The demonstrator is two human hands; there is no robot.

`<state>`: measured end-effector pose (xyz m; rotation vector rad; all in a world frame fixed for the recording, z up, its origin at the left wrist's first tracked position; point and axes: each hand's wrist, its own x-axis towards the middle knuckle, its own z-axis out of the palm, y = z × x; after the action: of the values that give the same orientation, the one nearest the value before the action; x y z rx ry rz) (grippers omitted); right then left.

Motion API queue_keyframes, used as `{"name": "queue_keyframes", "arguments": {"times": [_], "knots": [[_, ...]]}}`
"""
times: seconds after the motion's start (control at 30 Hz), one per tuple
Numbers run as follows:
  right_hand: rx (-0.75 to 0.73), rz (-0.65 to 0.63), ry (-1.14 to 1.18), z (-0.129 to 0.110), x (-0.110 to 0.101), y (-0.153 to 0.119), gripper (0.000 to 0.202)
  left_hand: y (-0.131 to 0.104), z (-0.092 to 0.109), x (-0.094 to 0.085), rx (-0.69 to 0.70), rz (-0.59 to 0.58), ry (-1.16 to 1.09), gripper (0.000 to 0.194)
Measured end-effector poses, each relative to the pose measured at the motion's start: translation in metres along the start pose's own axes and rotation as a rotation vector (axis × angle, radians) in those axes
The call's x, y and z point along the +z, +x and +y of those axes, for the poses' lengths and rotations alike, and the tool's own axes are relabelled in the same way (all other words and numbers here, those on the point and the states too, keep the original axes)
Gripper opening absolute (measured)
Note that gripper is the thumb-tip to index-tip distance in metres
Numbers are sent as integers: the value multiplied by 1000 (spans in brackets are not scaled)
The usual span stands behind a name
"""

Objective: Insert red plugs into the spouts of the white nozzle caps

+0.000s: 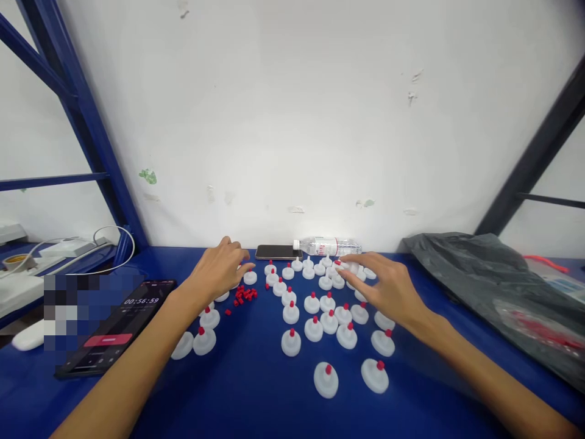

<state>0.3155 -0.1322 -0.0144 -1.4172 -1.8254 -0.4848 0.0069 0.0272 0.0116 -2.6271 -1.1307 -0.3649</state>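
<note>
My right hand [386, 283] pinches a white nozzle cap [351, 267] with a red tip, tilted on its side with the tip towards the left. At the left, my left hand [223, 268] has its fingers curled and its thumb close to the index finger; whatever they hold is hidden. Just beside that thumb stands another white nozzle cap [250, 277] with a red tip. A small pile of loose red tips [245, 295] lies below the left hand. Between my hands stand several red-tipped caps [313, 329], while some caps at the back [308, 272] have bare white nozzles.
A clear plastic bottle [331, 246] lies along the wall next to a dark phone [278, 252]. At left, a larger phone [116, 326] shows a running timer near white cables [125, 262]. A grey plastic bag [498, 292] covers the right side of the blue table [247, 384].
</note>
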Motion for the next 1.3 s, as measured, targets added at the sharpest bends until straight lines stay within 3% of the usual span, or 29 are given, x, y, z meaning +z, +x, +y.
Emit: {"name": "queue_keyframes", "arguments": {"times": [0.23, 0.47, 0.73, 0.87, 1.03, 1.3], "knots": [[18, -49, -24, 4, 1, 0, 26, 1, 6, 4, -15, -49, -91, 21], [32, -41, -38, 9, -4, 1, 24, 4, 9, -9, -65, 25, -93, 29], [52, -44, -85, 14, -7, 4, 25, 3, 11, 7, -5, -52, -80, 25], [140, -54, -144, 23, -14, 10, 19, 1, 20, 8, 1, -51, -72, 26], [378, -217, -222, 40, -31, 16, 21, -2, 38, 11, 30, -95, -84, 20], [553, -574, -231, 76, -43, 11, 18, -4, 46, 27, 66, -154, -17, 19]]}}
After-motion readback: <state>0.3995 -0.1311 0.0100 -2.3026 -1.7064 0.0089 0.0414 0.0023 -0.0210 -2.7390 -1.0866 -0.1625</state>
